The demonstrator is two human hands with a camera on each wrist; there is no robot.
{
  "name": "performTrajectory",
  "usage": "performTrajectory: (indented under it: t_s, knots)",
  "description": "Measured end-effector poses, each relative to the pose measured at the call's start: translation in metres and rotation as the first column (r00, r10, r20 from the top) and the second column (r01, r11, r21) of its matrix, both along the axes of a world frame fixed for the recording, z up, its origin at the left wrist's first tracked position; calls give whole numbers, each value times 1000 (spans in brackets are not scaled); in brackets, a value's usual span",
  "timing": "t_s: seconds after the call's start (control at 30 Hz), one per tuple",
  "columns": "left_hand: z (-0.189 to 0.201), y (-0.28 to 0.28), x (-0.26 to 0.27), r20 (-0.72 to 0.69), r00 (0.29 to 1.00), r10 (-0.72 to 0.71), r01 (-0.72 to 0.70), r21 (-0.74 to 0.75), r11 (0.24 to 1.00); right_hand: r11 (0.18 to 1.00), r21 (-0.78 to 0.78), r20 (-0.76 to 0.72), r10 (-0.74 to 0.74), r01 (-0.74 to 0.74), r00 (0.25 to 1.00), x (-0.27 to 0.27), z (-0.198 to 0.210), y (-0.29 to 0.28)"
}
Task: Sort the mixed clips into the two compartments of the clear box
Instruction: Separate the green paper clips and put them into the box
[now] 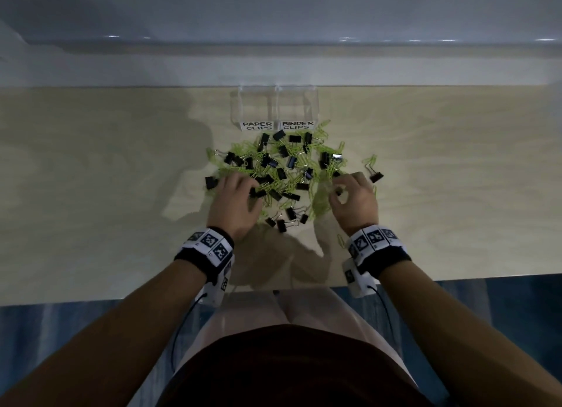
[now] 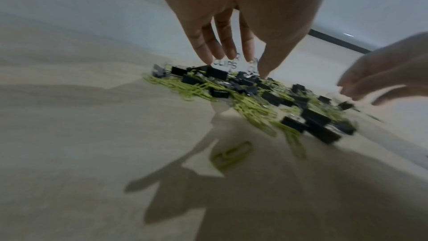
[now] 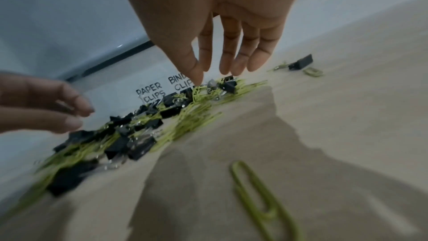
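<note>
A mixed pile [image 1: 282, 175] of green paper clips and black binder clips lies on the wooden table, just in front of the clear box [image 1: 273, 102]. The box's left compartment is labelled PAPER CLIPS [image 1: 257, 125] and its right one BINDER CLIPS [image 1: 297, 125]; both look empty. My left hand [image 1: 243, 187] hovers over the pile's left side with its fingers [image 2: 228, 50] stretched down, holding nothing. On the pile's right side, my right hand [image 1: 340, 184] reaches down with thumb and fingers [image 3: 231, 61] close together, touching clips; no clip is clearly held.
A lone binder clip [image 1: 376, 176] lies to the right of the pile. One stray paper clip [image 3: 254, 190] sits by my right wrist, another [image 2: 231, 153] below my left palm. The table's near edge [image 1: 121, 297] is close to my body; a pale wall rises behind the box.
</note>
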State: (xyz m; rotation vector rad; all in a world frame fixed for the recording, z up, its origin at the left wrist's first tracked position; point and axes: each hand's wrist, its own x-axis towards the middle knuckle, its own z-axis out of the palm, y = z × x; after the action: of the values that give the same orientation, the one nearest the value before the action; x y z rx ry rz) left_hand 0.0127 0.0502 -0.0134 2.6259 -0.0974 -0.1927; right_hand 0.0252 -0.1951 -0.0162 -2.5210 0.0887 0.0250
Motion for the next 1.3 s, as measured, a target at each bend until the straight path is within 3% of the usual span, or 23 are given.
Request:
performTrajectory:
  t_s: [0.07,0.13,0.2,0.27,0.37,0.47,0.57,0.63,0.7,0.83,0.97,1.1,1.17,1.3]
  knots:
    - [-1,-13,-6,-118,974,-191,186,-50,981,988,-51,57,146,-143,988,-6,0,2]
    - [-4,-29,-15,-239,907,-348,347,-50,937,925,-74,43,377,-373,925,-12,-1,14]
    - [-9,-37,-21,-276,884,-377,390,-7,921,845,-111,-69,519,-524,852,-13,-4,28]
    - [-12,-38,-23,-256,903,-346,353,-21,935,804,-155,-174,550,-574,817,-11,-2,40]
    - [-9,-31,-22,-227,900,-373,364,-82,928,775,-206,-293,533,-597,794,-3,0,47]
    - [-3,-18,-21,-186,919,-347,322,-150,935,814,-133,-251,524,-566,814,-1,3,45]
    - [2,7,-14,-122,984,-129,121,-77,990,955,16,-93,296,-296,951,0,6,26]
    - [1,23,-11,-46,999,-25,25,0,1000,993,-9,-36,117,-117,992,2,4,3]
    - [-2,27,-12,-20,999,-46,47,46,998,995,-92,-33,47,-50,998,-2,1,-12]
    - [-7,-3,-21,-142,969,-203,202,-19,979,951,-168,2,262,-258,965,-24,-5,-1]
    - [-13,-23,-26,-215,955,-204,200,-39,979,881,-211,-53,421,-423,905,-36,-9,26]
    - [-14,-25,-25,-217,955,-204,189,-88,978,869,-211,-52,447,-447,893,-38,-17,38]
    - [-12,-20,-25,-179,964,-195,172,-139,975,873,-139,-90,459,-468,884,-37,-19,35]
    - [-11,5,-24,-78,996,-39,28,-136,990,930,6,-46,367,-367,929,-33,-9,15]
